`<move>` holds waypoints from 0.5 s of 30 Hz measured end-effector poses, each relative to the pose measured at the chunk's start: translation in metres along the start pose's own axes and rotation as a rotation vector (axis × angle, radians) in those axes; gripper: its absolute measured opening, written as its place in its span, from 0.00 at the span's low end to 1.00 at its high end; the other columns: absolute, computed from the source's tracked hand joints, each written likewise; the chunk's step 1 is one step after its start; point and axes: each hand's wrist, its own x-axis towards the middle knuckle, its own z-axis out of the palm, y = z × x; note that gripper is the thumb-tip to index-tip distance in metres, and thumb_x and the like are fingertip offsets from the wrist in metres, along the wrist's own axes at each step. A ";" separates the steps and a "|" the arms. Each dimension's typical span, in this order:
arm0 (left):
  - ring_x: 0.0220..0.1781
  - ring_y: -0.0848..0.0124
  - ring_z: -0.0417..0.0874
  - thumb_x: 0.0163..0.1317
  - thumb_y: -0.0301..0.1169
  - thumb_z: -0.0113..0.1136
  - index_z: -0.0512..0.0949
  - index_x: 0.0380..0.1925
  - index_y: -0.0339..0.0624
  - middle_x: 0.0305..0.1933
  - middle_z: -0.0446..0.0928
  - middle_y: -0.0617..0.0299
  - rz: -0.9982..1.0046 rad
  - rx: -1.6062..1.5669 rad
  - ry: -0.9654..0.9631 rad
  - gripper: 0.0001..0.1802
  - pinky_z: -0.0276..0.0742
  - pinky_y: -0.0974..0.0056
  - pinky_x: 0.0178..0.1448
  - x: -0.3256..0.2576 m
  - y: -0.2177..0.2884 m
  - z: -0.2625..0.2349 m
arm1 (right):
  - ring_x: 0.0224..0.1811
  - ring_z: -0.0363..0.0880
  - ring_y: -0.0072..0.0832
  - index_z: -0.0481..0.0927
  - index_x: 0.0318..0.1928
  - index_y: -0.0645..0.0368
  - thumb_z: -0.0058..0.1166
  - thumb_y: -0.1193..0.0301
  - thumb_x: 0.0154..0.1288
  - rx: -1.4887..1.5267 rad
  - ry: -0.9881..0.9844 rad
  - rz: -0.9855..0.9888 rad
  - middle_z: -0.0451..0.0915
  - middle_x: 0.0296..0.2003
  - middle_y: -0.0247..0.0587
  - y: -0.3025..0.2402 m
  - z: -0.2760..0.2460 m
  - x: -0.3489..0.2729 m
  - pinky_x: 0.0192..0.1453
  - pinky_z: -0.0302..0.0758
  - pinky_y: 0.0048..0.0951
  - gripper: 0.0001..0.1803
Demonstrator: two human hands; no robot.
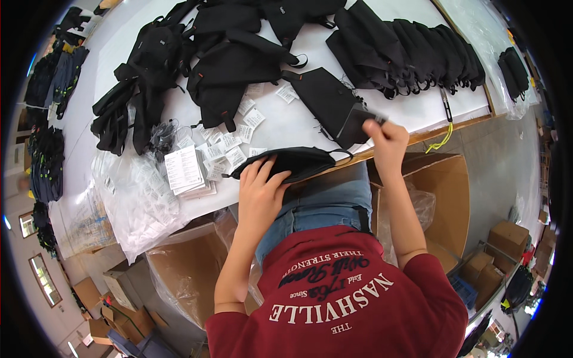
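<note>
A black fabric bag (298, 162) lies at the table's near edge, its opening toward me. My left hand (260, 190) holds its near rim, with the fingers spread over the fabric and the thumb hidden. To the right, my right hand (389, 141) is raised and closed in a pinch on a dark flat piece (353, 126), blurred by motion, so its kind is unclear. Just beyond it is another flat black bag (321, 98) with an orange tab. Left of the bag in my hand lies a stack of white printed cards (184, 171), with loose white labels (230, 141) scattered past it.
Black backpacks (236, 65) are heaped at the back, and a row of black bags (412, 53) stands at the far right. A black tool with a yellow cord (444, 134) hangs over the edge. Clear plastic (134, 197) covers the left side; cardboard boxes (444, 197) stand below.
</note>
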 end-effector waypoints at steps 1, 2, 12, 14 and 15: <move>0.60 0.55 0.71 0.47 0.28 0.67 0.83 0.38 0.45 0.57 0.75 0.54 -0.005 0.002 0.002 0.14 0.63 0.53 0.63 0.003 0.003 0.003 | 0.17 0.61 0.13 0.85 0.27 0.56 0.66 0.70 0.54 0.004 -0.108 -0.211 0.67 0.12 0.21 -0.018 0.003 -0.003 0.21 0.55 0.23 0.05; 0.60 0.54 0.71 0.47 0.27 0.67 0.83 0.38 0.45 0.57 0.75 0.53 0.015 -0.017 -0.001 0.14 0.63 0.53 0.63 0.006 0.006 0.006 | 0.15 0.61 0.17 0.86 0.29 0.54 0.67 0.70 0.50 0.011 -0.218 -0.421 0.68 0.12 0.22 -0.035 0.010 -0.005 0.21 0.56 0.24 0.04; 0.52 0.55 0.74 0.53 0.23 0.62 0.72 0.40 0.39 0.54 0.72 0.52 0.125 -0.212 0.260 0.14 0.66 0.54 0.58 0.021 0.030 0.038 | 0.20 0.76 0.30 0.86 0.37 0.47 0.58 0.53 0.57 -0.639 -0.660 -0.595 0.78 0.18 0.32 0.005 0.027 -0.004 0.28 0.67 0.30 0.15; 0.48 0.57 0.76 0.53 0.22 0.61 0.72 0.40 0.40 0.50 0.74 0.55 0.134 -0.249 0.225 0.14 0.67 0.55 0.56 0.020 0.026 0.042 | 0.20 0.76 0.32 0.85 0.38 0.48 0.59 0.53 0.56 -0.658 -0.656 -0.607 0.78 0.18 0.33 0.002 0.028 -0.003 0.29 0.68 0.31 0.16; 0.44 0.59 0.77 0.53 0.22 0.60 0.72 0.40 0.41 0.45 0.76 0.57 0.143 -0.287 0.190 0.13 0.67 0.56 0.54 0.019 0.024 0.043 | 0.21 0.76 0.34 0.83 0.40 0.50 0.60 0.53 0.55 -0.678 -0.651 -0.621 0.78 0.18 0.34 0.000 0.028 -0.003 0.29 0.69 0.31 0.18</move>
